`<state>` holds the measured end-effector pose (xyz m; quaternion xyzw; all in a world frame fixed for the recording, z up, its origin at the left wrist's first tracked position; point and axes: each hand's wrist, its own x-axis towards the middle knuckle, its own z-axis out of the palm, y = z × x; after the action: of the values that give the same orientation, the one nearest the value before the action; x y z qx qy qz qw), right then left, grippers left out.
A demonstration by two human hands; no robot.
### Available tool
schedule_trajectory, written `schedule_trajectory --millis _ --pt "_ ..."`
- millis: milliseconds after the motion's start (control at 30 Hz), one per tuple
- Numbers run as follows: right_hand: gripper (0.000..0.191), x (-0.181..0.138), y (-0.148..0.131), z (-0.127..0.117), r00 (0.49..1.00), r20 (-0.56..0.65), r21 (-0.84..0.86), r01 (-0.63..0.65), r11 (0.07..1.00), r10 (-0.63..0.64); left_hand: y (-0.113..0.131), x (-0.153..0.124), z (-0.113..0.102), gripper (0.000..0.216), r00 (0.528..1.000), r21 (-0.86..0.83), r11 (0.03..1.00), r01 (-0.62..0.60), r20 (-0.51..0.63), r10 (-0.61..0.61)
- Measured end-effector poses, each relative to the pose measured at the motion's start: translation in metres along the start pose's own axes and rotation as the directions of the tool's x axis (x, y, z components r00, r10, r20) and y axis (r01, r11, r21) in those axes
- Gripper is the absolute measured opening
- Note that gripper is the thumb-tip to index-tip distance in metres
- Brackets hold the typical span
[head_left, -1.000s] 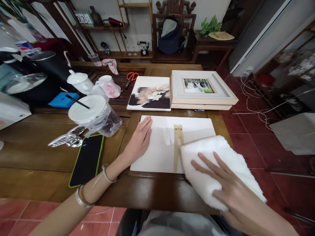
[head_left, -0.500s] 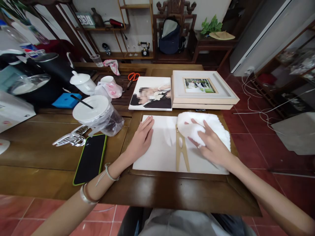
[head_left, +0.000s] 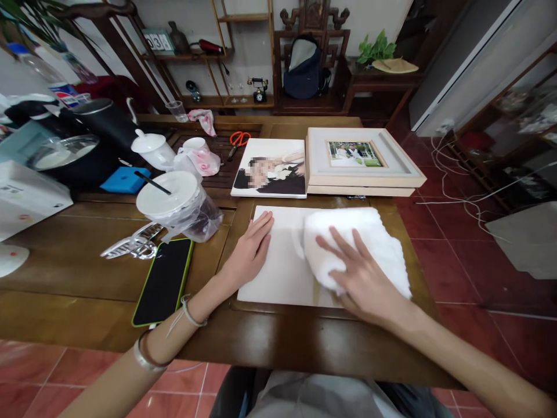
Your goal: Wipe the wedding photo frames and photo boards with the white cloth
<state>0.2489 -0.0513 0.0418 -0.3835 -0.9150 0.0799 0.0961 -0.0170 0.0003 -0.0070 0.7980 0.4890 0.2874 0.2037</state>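
In the head view, a white flat panel lies on the wooden table in front of me. My left hand rests flat on its left edge, fingers stretched out and holding nothing. My right hand presses a fluffy white cloth onto the panel's right half, fingers spread over the cloth and some of it bunched beneath them. A tan strip on the panel shows just left of the right hand; the rest of it is under the cloth.
Beyond the panel lie a photo print and stacked picture frames. Orange-handled scissors lie behind. To the left are a phone, a lidded cup in plastic and a blue box. The table's right edge drops to red tiles.
My right hand has moved down and toward me, sweeping the cloth left and nearer over the tan strip, which is now mostly covered. My left hand stays on the panel's left edge.
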Motion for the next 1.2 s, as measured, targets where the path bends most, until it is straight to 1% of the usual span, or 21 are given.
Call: schedule_trajectory --millis 100,200,267,333,433,567,700,800,900,1000,1067,1100,1200 --pt "0.014 -0.029 -0.031 0.001 0.997 -0.033 0.037 0.078 0.996 -0.077 -0.001 0.0 0.001 0.044 1.0 -0.006 1.0 -0.003 -0.016 0.003" --pt "0.013 -0.05 -0.052 -0.003 0.992 -0.033 0.081 0.121 0.989 -0.119 -0.002 0.0 0.001 0.044 1.0 -0.002 1.0 0.0 -0.013 0.0" --pt "0.013 -0.055 -0.055 -0.009 0.991 -0.005 0.135 0.136 0.981 -0.137 -0.002 -0.001 0.002 0.044 1.0 0.001 1.0 -0.001 -0.008 0.001" --pt "0.017 -0.052 -0.047 -0.014 0.989 0.033 0.178 0.135 0.975 -0.143 -0.002 -0.001 0.002 0.044 1.0 0.006 1.0 -0.003 -0.004 0.003" --pt "0.02 -0.033 -0.024 -0.016 0.993 0.045 0.163 0.097 0.982 -0.106 -0.002 -0.001 0.003 0.044 1.0 0.015 1.0 -0.006 0.004 0.006" --pt "0.023 0.014 0.004 -0.01 0.999 -0.008 0.088 0.039 0.995 -0.039 -0.002 -0.001 0.002 0.044 1.0 0.014 1.0 -0.009 0.012 0.008" --pt "0.035 0.062 0.012 -0.005 0.999 0.03 -0.003 -0.045 0.999 0.045 -0.002 0.0 0.001 0.044 1.0 0.006 1.0 -0.01 0.006 0.01" --pt "0.036 0.078 0.009 0.0 0.995 0.063 -0.075 -0.068 0.995 0.073 -0.002 0.0 0.002 0.043 1.0 -0.005 1.0 -0.013 -0.015 0.013" --pt "0.032 0.065 -0.002 0.009 0.997 0.08 -0.091 0.016 0.996 -0.009 -0.002 0.0 0.003 0.043 1.0 -0.006 1.0 -0.011 -0.025 0.011" --pt "0.019 0.032 -0.028 0.016 0.988 -0.002 -0.027 0.155 0.988 -0.155 -0.001 0.0 0.002 0.043 1.0 0.002 1.0 -0.011 -0.023 0.011" --pt "0.009 0.009 -0.05 0.016 0.974 -0.056 0.023 0.223 0.975 -0.222 -0.001 0.0 0.002 0.043 1.0 0.002 1.0 -0.018 -0.023 0.018" --pt "0.008 -0.001 -0.06 0.015 0.968 -0.055 0.047 0.247 0.968 -0.244 -0.001 0.0 0.002 0.043 1.0 0.002 1.0 -0.021 -0.023 0.021" --pt "0.014 -0.018 -0.081 0.009 0.96 0.023 0.11 0.274 0.956 -0.278 -0.002 0.0 0.002 0.043 0.999 0.004 1.0 -0.021 -0.027 0.021"
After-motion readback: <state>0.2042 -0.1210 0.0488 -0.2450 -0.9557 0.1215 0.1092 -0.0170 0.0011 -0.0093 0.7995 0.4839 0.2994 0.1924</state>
